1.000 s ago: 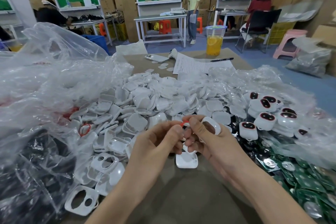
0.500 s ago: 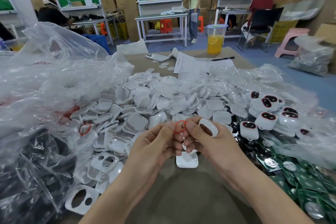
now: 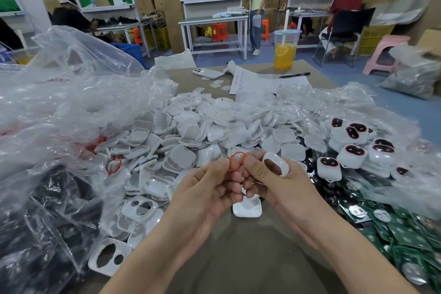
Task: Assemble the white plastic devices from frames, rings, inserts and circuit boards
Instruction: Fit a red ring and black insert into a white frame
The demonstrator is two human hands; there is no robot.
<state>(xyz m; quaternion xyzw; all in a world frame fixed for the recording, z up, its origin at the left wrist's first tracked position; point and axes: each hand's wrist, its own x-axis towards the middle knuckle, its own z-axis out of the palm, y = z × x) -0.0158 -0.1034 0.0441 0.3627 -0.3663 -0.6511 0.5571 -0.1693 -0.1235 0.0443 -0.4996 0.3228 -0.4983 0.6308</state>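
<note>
Head view: both hands are raised just above the lone white shell, which lies flat on the brown table. The left hand pinches the red ring between thumb and forefinger, its other fingers curled under. The right hand pinches the opposite side of the same ring with its thumb tip. It also carries a white oval frame just behind that thumb; which fingers hold the frame cannot be told. The ring is held upright, above and slightly beyond the shell, and touches nothing but fingertips.

Nearer than the shell, between the forearms, the tabletop is bare, and this is the widest free patch. Beyond the shell a pile of white shells spreads across the table, its near edge reaching under the hands. Left of the shell lie frames with two holes and a second red ring, hemmed in by a crumpled clear plastic bag. Right of the shell stand assembled devices, and nearer than these are green circuit boards, with more plastic film around them.

Well beyond the shell, past the pile, a phone, a paper sheet, a pen and a drink cup sit near the table's far edge.
</note>
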